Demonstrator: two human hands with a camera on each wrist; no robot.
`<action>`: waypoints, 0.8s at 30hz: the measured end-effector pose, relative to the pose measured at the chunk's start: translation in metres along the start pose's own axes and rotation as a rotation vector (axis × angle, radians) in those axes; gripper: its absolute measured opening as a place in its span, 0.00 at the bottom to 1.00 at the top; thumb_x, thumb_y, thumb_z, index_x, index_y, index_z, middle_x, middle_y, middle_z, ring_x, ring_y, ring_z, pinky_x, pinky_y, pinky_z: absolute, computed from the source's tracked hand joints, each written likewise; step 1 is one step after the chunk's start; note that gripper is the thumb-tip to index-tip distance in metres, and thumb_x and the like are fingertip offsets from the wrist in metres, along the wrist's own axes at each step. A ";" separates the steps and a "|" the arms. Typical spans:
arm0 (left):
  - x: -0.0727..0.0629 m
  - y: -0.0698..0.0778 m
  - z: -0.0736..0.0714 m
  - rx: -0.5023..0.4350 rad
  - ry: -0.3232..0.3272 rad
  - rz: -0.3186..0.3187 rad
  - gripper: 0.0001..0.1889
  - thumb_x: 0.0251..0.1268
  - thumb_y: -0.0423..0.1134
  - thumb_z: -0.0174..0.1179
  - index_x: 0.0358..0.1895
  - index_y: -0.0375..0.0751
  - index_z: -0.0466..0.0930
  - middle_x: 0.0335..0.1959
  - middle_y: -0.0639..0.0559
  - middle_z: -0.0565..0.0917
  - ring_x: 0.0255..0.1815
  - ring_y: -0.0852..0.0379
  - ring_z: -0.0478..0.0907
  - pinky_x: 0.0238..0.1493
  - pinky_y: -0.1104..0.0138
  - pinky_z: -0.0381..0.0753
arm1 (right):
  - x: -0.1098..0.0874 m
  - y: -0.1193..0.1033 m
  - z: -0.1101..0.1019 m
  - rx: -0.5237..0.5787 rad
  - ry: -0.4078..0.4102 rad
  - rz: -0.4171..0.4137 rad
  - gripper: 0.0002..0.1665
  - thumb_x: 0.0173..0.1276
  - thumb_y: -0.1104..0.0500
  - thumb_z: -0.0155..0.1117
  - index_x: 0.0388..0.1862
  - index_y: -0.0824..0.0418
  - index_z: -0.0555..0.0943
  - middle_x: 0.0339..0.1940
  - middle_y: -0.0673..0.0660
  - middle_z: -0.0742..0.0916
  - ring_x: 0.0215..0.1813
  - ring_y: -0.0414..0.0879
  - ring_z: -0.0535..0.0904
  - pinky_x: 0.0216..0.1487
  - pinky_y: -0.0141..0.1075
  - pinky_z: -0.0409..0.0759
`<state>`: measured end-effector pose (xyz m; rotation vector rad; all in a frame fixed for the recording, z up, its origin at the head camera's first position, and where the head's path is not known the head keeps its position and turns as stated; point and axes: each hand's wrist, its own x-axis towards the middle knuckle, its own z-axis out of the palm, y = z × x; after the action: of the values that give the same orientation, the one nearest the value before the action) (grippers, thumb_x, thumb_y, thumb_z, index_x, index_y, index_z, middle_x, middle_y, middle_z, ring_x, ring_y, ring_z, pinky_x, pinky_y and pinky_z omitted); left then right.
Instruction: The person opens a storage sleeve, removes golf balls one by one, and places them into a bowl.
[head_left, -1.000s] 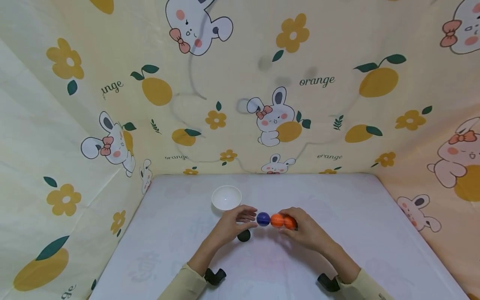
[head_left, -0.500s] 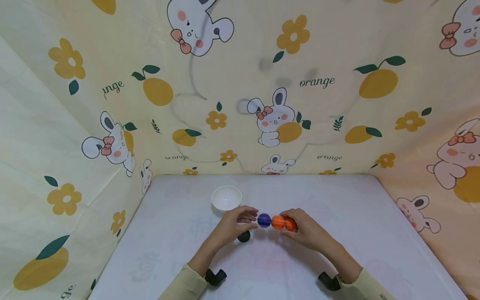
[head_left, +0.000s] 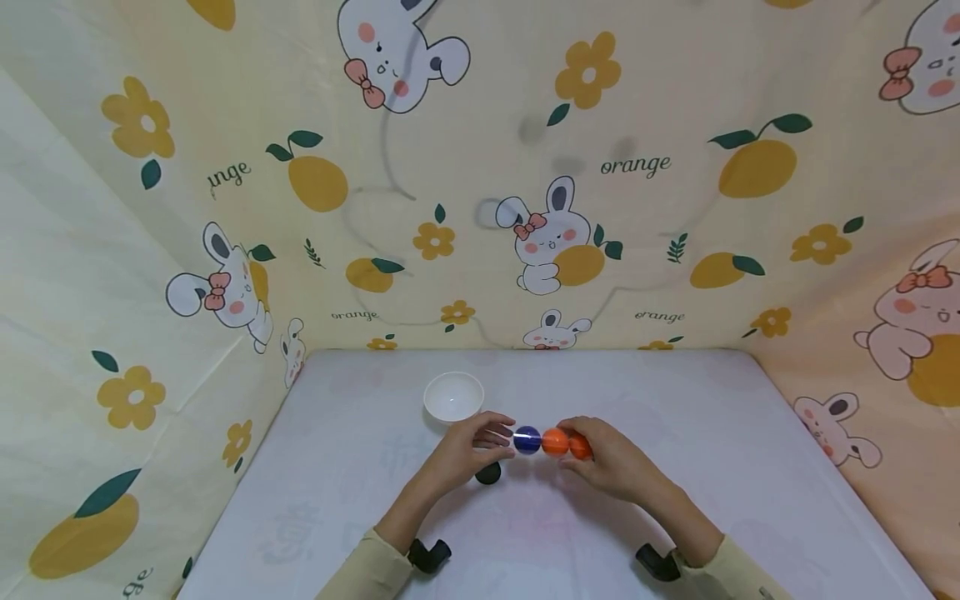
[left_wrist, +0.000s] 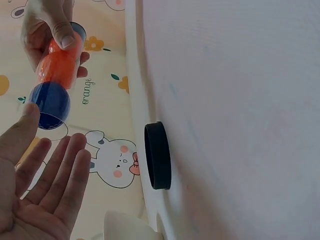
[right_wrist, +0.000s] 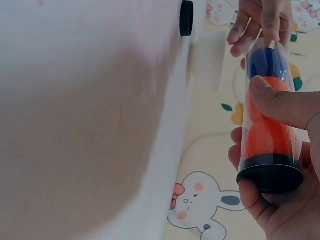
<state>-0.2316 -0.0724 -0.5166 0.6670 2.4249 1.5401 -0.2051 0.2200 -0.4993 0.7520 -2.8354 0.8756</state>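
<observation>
My right hand (head_left: 611, 458) grips a clear tube (right_wrist: 273, 174) with a black base. It is held tilted above the table, nearly level in the head view. Inside, a blue ball (head_left: 527, 440) lies nearest the uncapped end, followed by an orange ball (head_left: 555, 442) and a second orange ball (head_left: 580, 447) partly behind the fingers. My left hand (head_left: 467, 447) is beside that uncapped end, fingers extended and apart, holding nothing. Whether its thumb touches the tube rim is unclear. A round black lid (left_wrist: 158, 156) rests on the table below the left hand.
A white bowl (head_left: 453, 398) stands on the table just beyond my left hand. The pale table (head_left: 360, 500) is bordered at the back and sides by a printed cloth (head_left: 480, 250). Black wrist mounts (head_left: 431, 555) sit at both cuffs.
</observation>
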 end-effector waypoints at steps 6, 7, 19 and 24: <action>-0.001 0.000 -0.001 -0.003 0.010 0.001 0.26 0.72 0.47 0.73 0.70 0.49 0.80 0.56 0.60 0.88 0.55 0.61 0.87 0.58 0.68 0.87 | 0.001 -0.001 0.000 0.020 -0.002 0.037 0.31 0.65 0.57 0.83 0.65 0.60 0.82 0.58 0.56 0.88 0.54 0.48 0.82 0.58 0.49 0.86; -0.001 0.000 -0.001 -0.003 0.010 0.004 0.26 0.72 0.47 0.73 0.70 0.49 0.80 0.57 0.60 0.88 0.55 0.61 0.87 0.58 0.68 0.87 | 0.001 -0.001 0.000 0.019 -0.007 0.044 0.32 0.65 0.56 0.83 0.66 0.61 0.82 0.58 0.56 0.88 0.54 0.49 0.82 0.58 0.50 0.86; -0.001 0.001 -0.002 0.006 0.018 0.060 0.25 0.73 0.46 0.73 0.70 0.55 0.79 0.62 0.57 0.86 0.55 0.62 0.87 0.58 0.67 0.87 | 0.004 -0.003 -0.008 0.009 0.037 -0.013 0.31 0.63 0.58 0.85 0.64 0.60 0.84 0.56 0.55 0.89 0.54 0.50 0.83 0.57 0.51 0.87; 0.000 0.001 -0.002 0.007 0.022 0.070 0.25 0.74 0.46 0.72 0.71 0.52 0.79 0.61 0.54 0.87 0.55 0.60 0.87 0.60 0.66 0.86 | 0.006 -0.006 -0.010 -0.007 0.012 0.036 0.32 0.64 0.57 0.84 0.66 0.59 0.83 0.58 0.55 0.88 0.56 0.51 0.83 0.59 0.52 0.88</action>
<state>-0.2322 -0.0735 -0.5148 0.7479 2.4492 1.5736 -0.2081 0.2187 -0.4862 0.6946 -2.8485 0.8721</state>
